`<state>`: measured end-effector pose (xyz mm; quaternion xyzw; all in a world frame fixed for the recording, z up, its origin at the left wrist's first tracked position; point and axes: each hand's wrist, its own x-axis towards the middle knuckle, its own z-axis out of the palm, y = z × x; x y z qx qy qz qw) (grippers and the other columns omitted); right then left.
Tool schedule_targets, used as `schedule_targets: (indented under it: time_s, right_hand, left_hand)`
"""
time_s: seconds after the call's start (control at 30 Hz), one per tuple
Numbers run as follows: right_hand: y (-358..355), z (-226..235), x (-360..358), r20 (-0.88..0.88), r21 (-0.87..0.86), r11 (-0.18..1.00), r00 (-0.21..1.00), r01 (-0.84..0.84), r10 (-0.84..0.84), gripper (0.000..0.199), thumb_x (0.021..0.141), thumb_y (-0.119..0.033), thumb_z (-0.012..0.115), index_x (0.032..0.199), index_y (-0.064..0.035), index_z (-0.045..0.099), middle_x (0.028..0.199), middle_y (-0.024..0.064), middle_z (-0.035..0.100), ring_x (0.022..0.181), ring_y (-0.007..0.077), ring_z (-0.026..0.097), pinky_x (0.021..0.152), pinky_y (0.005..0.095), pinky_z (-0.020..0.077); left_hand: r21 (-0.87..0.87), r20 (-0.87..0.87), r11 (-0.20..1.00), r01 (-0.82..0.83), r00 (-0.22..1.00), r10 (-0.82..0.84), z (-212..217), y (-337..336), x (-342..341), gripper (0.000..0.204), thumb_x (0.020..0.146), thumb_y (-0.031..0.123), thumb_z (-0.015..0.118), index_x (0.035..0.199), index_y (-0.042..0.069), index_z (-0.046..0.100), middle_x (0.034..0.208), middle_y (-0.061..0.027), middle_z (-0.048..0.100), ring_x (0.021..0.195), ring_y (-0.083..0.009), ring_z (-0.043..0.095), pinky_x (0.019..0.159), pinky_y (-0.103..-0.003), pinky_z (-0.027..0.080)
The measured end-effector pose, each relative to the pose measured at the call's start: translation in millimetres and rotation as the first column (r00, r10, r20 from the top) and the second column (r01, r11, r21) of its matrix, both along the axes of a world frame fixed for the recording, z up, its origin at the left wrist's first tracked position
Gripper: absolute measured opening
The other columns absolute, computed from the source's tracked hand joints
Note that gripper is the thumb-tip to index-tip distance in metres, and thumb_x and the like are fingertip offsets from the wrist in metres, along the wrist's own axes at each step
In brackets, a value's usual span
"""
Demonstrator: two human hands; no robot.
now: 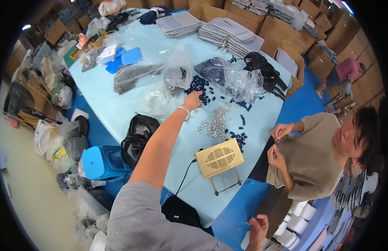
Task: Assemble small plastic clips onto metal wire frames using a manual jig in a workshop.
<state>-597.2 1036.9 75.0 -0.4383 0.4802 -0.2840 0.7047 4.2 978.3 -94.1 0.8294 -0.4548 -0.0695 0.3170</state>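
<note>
While the left hand (193, 100) reaches across the pale table (131, 113), its fingers curl onto small dark blue tabs (199, 85); whether they pinch one, I cannot tell. Shiny metal rings (215, 121) lie heaped just right of it. The right hand (258, 230) hangs low, loosely curled, seemingly empty.

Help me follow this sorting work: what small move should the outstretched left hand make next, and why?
Probably close the fingers on a few small dark blue pieces: the left hand is at the edge of that pile, while the right hand waits low near the table edge.

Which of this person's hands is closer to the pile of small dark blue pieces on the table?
Left. The left hand reaches right to the dark blue pieces, seemingly touching them; the right hand is down off the table's near edge.
</note>
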Motion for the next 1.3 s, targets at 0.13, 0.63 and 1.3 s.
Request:
schedule_targets:
  time_s: [0.13,0.63,1.3]
  right_hand:
    - [30.0,2.5,3.2,-0.209,0.007,1.000,0.978,0.027,-0.025,0.018,0.079,0.003,0.059,0.096,-0.0049,0.059,0.083,0.0017,0.059,0.069,0.0101,0.053,0.061,0.0219,0.0421]
    - [11.0,8.8,52.5,-0.192,0.065,0.996,0.979,-0.054,0.066,0.016,0.081,0.000,0.060,0.096,-0.0068,0.057,0.080,-0.0020,0.055,0.073,0.0075,0.049,0.066,0.0204,0.0405]
    - [7.2,0.9,67.4,0.155,0.120,0.992,0.988,-0.023,0.004,0.020,0.078,0.007,0.060,0.093,-0.0035,0.055,0.085,0.0076,0.061,0.072,0.0140,0.057,0.064,0.0232,0.0471]
  left_hand:
    - [0.219,0.089,0.955,-0.203,0.978,0.187,7.8,-46.1,-38.2,0.053,0.076,0.035,0.066,0.123,0.017,0.048,0.136,-0.0132,0.034,0.114,-0.0399,0.041,0.086,-0.044,0.045]
    - [-0.264,-0.127,0.953,-0.147,0.985,0.117,-0.8,-2.3,-1.9,0.016,0.078,0.008,0.064,0.089,0.004,0.055,0.092,-0.0089,0.057,0.078,-0.0276,0.055,0.069,-0.035,0.048]
    - [-0.314,-0.515,0.546,-0.777,-0.343,-0.785,73.4,46.0,-33.8,0.014,0.085,0.011,0.048,0.090,-0.002,0.051,0.086,-0.0120,0.054,0.068,-0.0161,0.054,0.047,-0.019,0.049]
